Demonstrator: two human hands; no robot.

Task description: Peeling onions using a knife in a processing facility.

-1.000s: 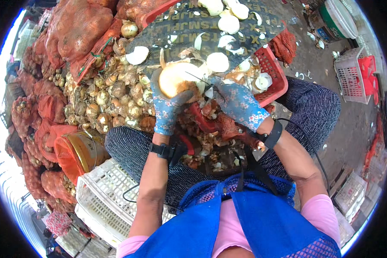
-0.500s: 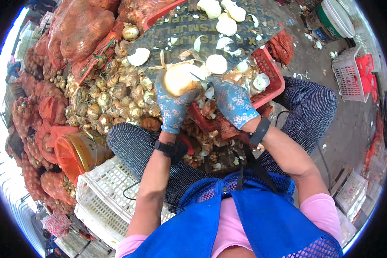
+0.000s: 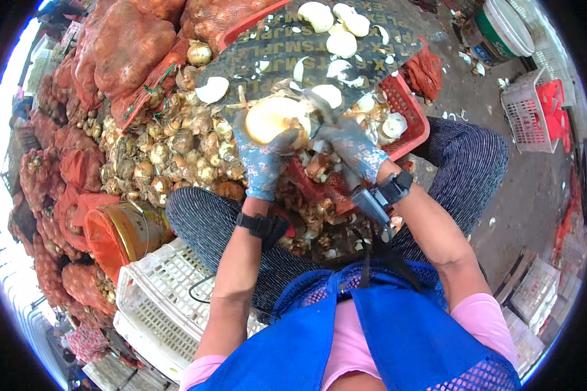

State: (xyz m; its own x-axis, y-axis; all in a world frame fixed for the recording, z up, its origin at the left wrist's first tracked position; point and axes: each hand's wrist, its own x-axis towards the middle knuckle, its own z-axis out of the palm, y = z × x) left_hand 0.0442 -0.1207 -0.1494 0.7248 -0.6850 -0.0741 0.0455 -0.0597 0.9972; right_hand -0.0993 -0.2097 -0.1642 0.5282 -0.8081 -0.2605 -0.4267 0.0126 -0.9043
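Observation:
My left hand (image 3: 262, 163), in a blue patterned glove, grips a large pale onion (image 3: 269, 118) in front of me. My right hand (image 3: 352, 148), also gloved, holds a small knife (image 3: 319, 105) with its blade against the onion's right side. Both hands are above a red crate (image 3: 412, 111) covered by a dark board (image 3: 306, 45) where several peeled white onions (image 3: 341, 43) lie. Onion skins (image 3: 319, 215) lie heaped between my knees.
A heap of unpeeled onions (image 3: 176, 150) lies to my left, with orange mesh sacks (image 3: 124, 52) behind it. An orange-wrapped tin (image 3: 120, 231) and white plastic crates (image 3: 156, 300) stand at my lower left. A bucket (image 3: 502, 29) and a pale basket (image 3: 535, 111) are at the right.
Both hands have moved closer together and a little away from me with the onion. The right hand has brought the knife in against the onion.

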